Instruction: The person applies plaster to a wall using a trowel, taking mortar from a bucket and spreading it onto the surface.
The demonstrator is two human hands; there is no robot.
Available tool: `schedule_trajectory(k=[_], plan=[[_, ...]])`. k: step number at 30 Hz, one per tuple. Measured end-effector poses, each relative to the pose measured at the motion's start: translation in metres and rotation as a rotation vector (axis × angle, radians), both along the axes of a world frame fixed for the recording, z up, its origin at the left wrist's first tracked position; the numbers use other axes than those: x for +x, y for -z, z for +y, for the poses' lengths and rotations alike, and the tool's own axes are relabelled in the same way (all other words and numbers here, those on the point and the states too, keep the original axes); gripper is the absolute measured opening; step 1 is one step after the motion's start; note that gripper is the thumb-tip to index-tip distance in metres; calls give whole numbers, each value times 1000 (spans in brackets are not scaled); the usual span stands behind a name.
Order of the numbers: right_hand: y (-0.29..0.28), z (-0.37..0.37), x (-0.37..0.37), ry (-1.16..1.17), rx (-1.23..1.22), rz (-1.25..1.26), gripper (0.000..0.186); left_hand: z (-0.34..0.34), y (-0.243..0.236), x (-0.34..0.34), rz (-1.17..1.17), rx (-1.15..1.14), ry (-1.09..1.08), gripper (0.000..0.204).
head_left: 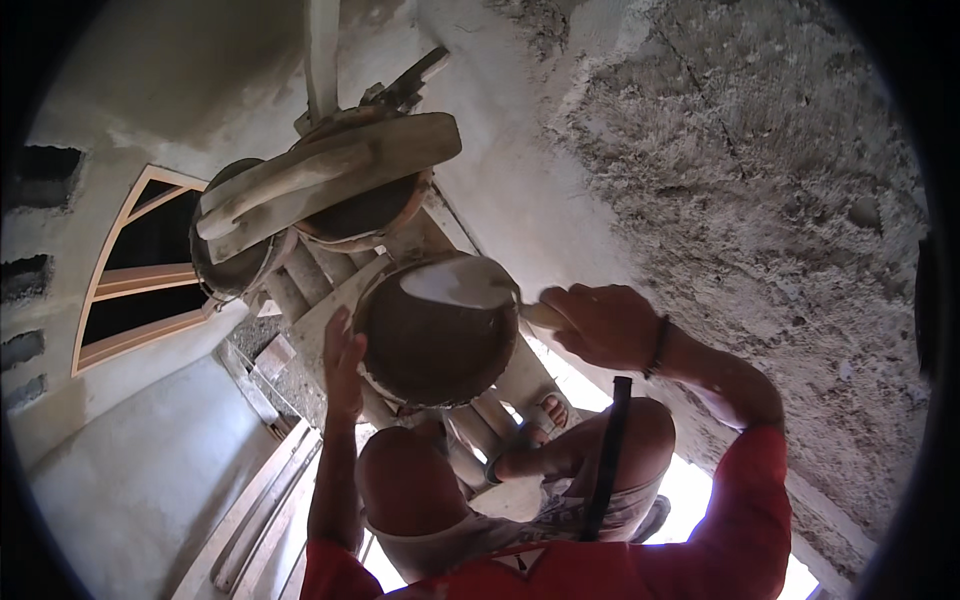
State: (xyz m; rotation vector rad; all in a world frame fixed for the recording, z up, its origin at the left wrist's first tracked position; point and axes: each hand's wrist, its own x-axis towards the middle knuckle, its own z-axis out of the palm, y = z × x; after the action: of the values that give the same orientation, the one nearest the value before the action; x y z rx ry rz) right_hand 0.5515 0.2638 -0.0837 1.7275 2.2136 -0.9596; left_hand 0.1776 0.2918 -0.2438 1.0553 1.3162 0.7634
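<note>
My right hand (pixel 600 325) grips the light handle (pixel 542 314) of a trowel, whose pale blade (pixel 450 285) lies over a round bowl (pixel 372 365) of dark grey wet mix. At the bowl's left side, my left hand (pixel 343 365) has its fingers raised and apart beside the rim, holding nothing; whether it touches the rim I cannot tell. The bowl sits on pale boards (pixel 325 300) in front of my bent knees.
Two more bowls (pixel 240 275) stand beyond, with wooden boards (pixel 330 160) laid across them. A rough wall (pixel 760 200) rises at the right. Left are a wooden window frame (pixel 130 280) and planks (pixel 240 530); bright gaps show below the scaffold boards.
</note>
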Motion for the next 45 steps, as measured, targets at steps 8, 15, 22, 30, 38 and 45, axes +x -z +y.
schedule_trajectory(k=[8,15,22,30,38,45], plan=[[-3,-2,-39,-196,290,-274,27,-10,39,-19,72,-105,-76,46],[120,-9,-95,-290,180,-51,16,-18,37,-15,215,141,-42,45],[36,-35,-89,-279,297,-178,17,-23,39,-14,232,160,-97,41],[11,-22,-100,-375,292,-263,26,-21,31,-17,213,66,-60,39],[67,-27,-100,-384,16,-276,26,-17,36,-10,260,144,-31,40],[91,-47,-86,-298,245,-345,21,-17,55,-12,199,96,7,41]])
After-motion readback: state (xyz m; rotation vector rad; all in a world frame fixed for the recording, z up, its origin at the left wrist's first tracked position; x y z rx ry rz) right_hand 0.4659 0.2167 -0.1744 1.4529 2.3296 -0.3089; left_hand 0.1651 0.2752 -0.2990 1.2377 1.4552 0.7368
